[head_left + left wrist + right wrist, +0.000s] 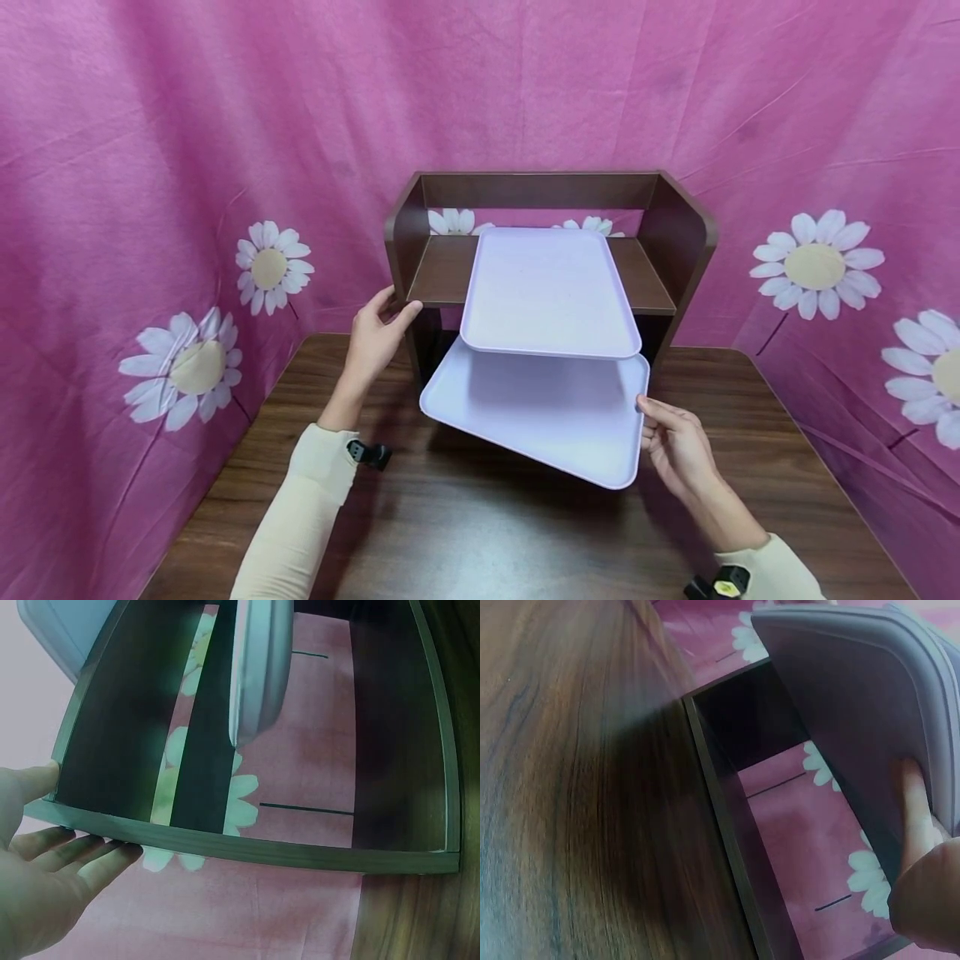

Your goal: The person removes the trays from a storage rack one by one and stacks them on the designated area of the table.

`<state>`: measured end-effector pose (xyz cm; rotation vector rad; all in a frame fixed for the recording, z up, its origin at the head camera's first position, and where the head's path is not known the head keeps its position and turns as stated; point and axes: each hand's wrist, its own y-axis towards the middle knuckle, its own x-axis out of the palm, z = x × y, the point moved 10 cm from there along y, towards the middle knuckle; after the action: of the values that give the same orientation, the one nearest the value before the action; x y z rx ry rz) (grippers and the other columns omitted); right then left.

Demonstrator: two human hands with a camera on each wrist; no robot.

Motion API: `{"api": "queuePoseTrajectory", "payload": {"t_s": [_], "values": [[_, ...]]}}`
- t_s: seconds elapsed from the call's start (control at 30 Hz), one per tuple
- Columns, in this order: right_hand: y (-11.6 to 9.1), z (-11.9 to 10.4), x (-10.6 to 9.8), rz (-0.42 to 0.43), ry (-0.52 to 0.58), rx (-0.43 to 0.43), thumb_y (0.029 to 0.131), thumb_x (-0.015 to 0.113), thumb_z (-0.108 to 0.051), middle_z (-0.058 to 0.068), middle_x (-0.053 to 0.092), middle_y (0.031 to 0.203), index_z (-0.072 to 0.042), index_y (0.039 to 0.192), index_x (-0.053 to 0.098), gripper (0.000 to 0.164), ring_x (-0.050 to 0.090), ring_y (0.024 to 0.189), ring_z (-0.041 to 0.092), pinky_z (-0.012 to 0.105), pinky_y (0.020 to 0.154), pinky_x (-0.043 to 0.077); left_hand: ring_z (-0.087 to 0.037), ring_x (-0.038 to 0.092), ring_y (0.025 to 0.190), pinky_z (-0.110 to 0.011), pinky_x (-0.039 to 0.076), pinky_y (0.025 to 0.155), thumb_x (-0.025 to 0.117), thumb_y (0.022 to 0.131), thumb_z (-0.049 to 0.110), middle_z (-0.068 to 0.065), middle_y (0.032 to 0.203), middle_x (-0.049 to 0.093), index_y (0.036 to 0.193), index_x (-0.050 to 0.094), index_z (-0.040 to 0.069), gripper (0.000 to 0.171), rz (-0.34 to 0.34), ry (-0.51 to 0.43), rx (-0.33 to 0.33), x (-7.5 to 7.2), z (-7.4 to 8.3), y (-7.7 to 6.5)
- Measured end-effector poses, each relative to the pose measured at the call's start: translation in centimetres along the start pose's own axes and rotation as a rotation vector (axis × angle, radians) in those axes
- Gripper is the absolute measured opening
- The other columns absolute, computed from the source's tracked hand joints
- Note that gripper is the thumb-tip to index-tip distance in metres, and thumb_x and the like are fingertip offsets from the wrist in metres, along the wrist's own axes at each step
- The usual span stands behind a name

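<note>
A brown wooden shelf rack (551, 190) stands on the table. My left hand (372, 337) holds its left side panel, thumb on the front edge and fingers on the outer face, as the left wrist view also shows of the panel (300, 855). One pale lilac tray (551, 292) lies on the upper shelf and sticks out over its front. Below it a second lilac tray (570, 425) reaches out of the lower opening, turned askew. My right hand (681, 446) pinches this lower tray's right edge, with a finger under its underside (855, 697). The lower tray's back end is hidden.
The rack stands near the back of a dark wood-grain table (480, 533). A pink curtain (525, 83) with white daisies hangs behind and at both sides. A black strapped device (369, 454) sits on the left wrist, another (723, 583) on the right.
</note>
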<state>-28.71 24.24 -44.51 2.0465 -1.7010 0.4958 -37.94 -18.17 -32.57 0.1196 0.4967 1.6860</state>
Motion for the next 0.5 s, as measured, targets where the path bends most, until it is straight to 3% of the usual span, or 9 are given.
{"api": "queuePoseTrajectory", "payload": {"t_s": [0.07, 0.23, 0.5], "values": [[-0.05, -0.04, -0.08, -0.019, 0.002, 0.007, 0.116, 0.035, -0.004, 0.001, 0.076, 0.078, -0.006, 0.093, 0.077, 0.047, 0.065, 0.065, 0.006, 0.017, 0.056, 0.050, -0.034, 0.064, 0.134, -0.040, 0.052, 0.114, 0.076, 0.101, 0.016, -0.026, 0.141, 0.067, 0.145, 0.061, -0.002, 0.050, -0.001, -0.002, -0.002, -0.03, 0.04, -0.03], [-0.14, -0.04, -0.64, -0.032, -0.012, 0.024, 0.116, 0.034, -0.004, -0.001, 0.074, 0.076, -0.007, 0.090, 0.076, 0.050, 0.064, 0.064, 0.005, 0.018, 0.055, 0.040, -0.032, 0.065, 0.134, -0.040, 0.053, 0.113, 0.077, 0.100, 0.017, -0.025, 0.140, 0.068, 0.145, 0.062, -0.001, 0.051, -0.003, -0.005, -0.008, -0.02, 0.12, -0.05], [-0.22, 0.38, -0.84, -0.092, 0.000, 0.061, 0.116, 0.030, -0.003, 0.001, 0.078, 0.080, -0.008, 0.092, 0.076, 0.052, 0.070, 0.068, 0.006, 0.017, 0.057, 0.052, -0.031, 0.065, 0.133, -0.042, 0.052, 0.114, 0.078, 0.100, 0.019, -0.024, 0.139, 0.069, 0.144, 0.062, 0.000, 0.050, -0.006, -0.004, -0.009, -0.08, -0.12, 0.05]]}}
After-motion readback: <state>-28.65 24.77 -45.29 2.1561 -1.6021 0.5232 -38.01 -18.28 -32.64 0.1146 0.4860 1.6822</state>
